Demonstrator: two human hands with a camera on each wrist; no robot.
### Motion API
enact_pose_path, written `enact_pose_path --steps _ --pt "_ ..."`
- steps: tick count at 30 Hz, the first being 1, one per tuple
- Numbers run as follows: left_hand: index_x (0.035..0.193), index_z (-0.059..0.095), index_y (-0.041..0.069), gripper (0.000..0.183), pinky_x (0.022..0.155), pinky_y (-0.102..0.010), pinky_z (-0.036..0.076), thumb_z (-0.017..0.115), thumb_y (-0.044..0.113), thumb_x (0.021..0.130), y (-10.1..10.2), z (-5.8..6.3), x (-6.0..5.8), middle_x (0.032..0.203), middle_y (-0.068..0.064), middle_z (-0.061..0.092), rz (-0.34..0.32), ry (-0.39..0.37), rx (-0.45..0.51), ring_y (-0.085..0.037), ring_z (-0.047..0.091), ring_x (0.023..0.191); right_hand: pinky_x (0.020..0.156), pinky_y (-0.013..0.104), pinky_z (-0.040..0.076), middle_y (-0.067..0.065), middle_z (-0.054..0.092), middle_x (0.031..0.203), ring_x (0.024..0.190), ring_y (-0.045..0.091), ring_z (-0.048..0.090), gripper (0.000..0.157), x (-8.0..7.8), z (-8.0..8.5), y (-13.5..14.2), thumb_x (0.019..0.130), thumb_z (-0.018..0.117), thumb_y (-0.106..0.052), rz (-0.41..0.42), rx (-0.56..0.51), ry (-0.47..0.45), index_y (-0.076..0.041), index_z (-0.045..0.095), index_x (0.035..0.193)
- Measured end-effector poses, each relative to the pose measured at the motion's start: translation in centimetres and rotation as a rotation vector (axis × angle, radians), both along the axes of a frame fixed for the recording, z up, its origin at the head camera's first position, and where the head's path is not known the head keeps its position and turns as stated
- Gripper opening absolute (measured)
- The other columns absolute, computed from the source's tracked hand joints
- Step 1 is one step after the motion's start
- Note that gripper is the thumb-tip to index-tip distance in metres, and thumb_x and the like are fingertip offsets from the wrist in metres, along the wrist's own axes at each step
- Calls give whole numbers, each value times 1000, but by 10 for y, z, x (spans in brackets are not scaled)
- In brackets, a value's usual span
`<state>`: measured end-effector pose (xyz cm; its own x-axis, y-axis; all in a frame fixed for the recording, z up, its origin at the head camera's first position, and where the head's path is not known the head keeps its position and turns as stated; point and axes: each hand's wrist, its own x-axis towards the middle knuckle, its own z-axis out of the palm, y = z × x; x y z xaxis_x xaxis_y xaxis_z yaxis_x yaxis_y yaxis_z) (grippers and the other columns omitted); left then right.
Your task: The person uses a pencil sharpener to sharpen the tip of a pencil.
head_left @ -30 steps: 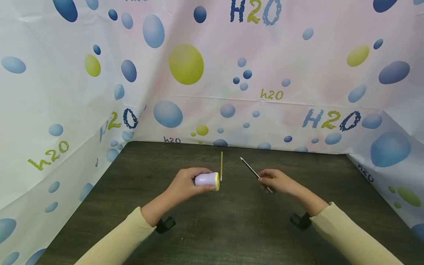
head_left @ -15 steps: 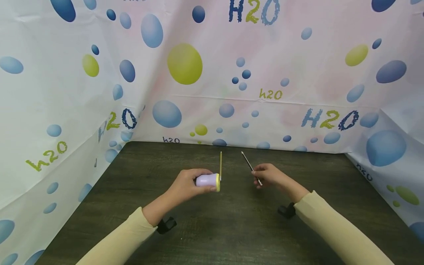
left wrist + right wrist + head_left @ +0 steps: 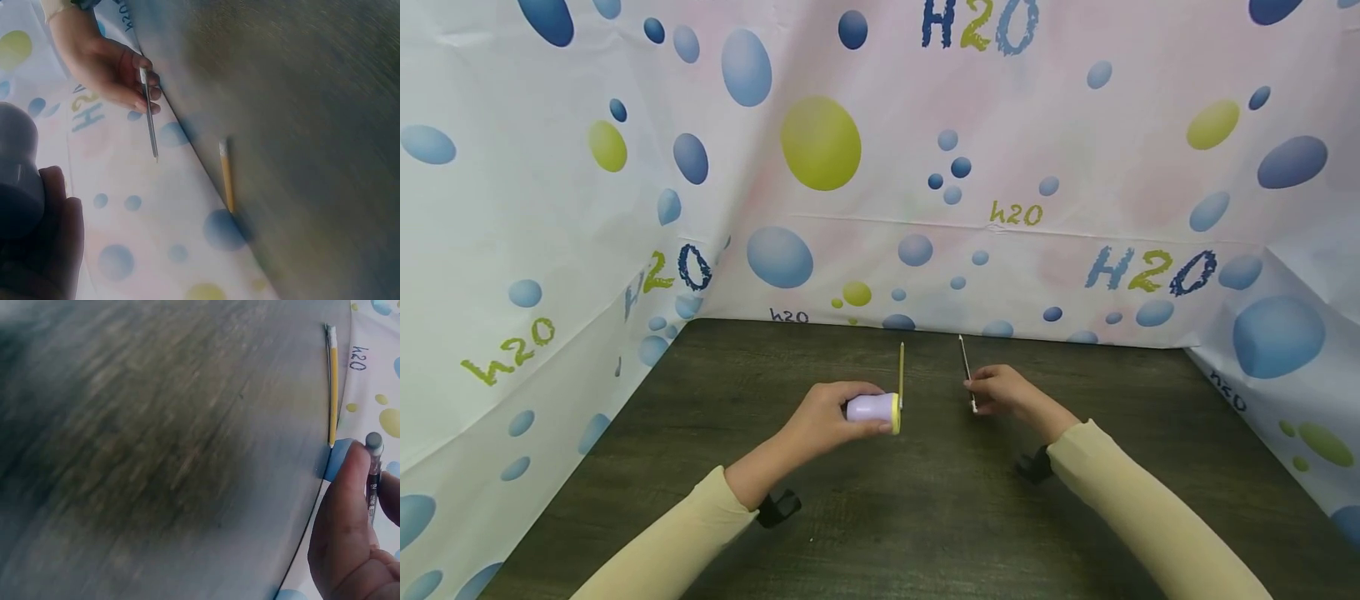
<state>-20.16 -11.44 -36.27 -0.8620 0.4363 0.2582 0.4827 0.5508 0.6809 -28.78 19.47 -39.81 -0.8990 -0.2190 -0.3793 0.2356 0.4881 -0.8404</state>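
On the left of the head view, my left hand (image 3: 820, 418) grips a lavender container (image 3: 871, 408) with a yellow rim, lying sideways in the fingers with the rim facing right. My right hand (image 3: 1007, 392) pinches a dark pencil (image 3: 966, 360) near its eraser end, the point directed away from me. The eraser (image 3: 374, 442) shows clearly in the right wrist view, between thumb and finger. Between both hands a yellow pencil (image 3: 902, 371) lies on the table, its white eraser end toward me, just beyond the container's rim. The container (image 3: 19, 175) looks dark in the left wrist view.
The dark wooden table (image 3: 917, 517) spreads under both hands. A white cloth backdrop (image 3: 880, 167) with blue and green dots and H2O lettering rises at the back and sides. A black wrist mount (image 3: 778, 508) sits under the left forearm.
My right hand has moved left and away from me, and the dark pencil has turned to point more straight ahead. The left hand and container have hardly shifted; the yellow pencil lies still.
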Motion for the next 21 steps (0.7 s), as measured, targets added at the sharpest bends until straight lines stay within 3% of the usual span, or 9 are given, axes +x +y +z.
enact_pose_path --steps 4,10,21 --pt "116 74 4 40 63 -21 50 84 28 85 0 0 0 104 -15 76 -6 0 -1 -10 61 77 85 33 62 35 49 143 120 36 62 54 -6 -3 -3 107 51 -15 -17 -18 -12 15 36 150" --pt "116 74 5 40 63 -21 50 83 28 86 1 0 -1 105 -15 76 -14 -1 -8 -10 61 77 84 34 63 29 60 127 94 18 65 53 -15 -6 -8 106 53 -11 -36 -18 -19 17 37 148" --pt "117 74 5 39 63 -20 49 83 28 86 1 -1 -2 103 -14 76 -37 -7 -21 -8 60 76 73 27 62 11 63 100 76 10 61 50 -23 -13 -16 104 58 -9 -55 -6 -47 18 44 144"
